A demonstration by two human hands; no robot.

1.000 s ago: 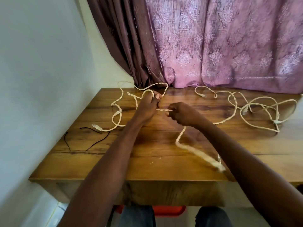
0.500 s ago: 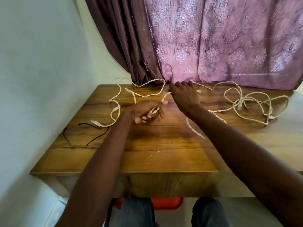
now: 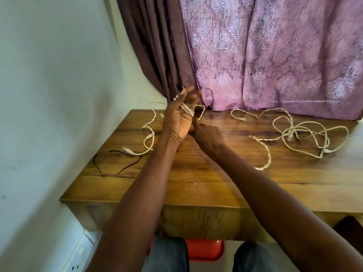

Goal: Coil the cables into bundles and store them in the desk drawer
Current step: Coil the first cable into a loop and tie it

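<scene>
Worktop (image 3: 196, 185) across frame centre, curtain (image 3: 255, 55) behind its far edge, wall (image 3: 49, 75) at left. Left hand (image 3: 179, 118) raised over worktop's far-left part, cable (image 3: 187, 109) turns across its palm; right hand (image 3: 209, 135) just right of it, lower. Loose cable tangle (image 3: 306, 134) at worktop's right. Thin wire (image 3: 125, 163) near left edge. Stool (image 3: 204, 249) below the near edge

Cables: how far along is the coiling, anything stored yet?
Done: nothing; no finished bundle shows. In hand: a few turns of the cream cable lie round the left hand; the right hand feeds it. Left: its loose end, the tangle, the black cable, then the drawer, not clearly in view.
</scene>
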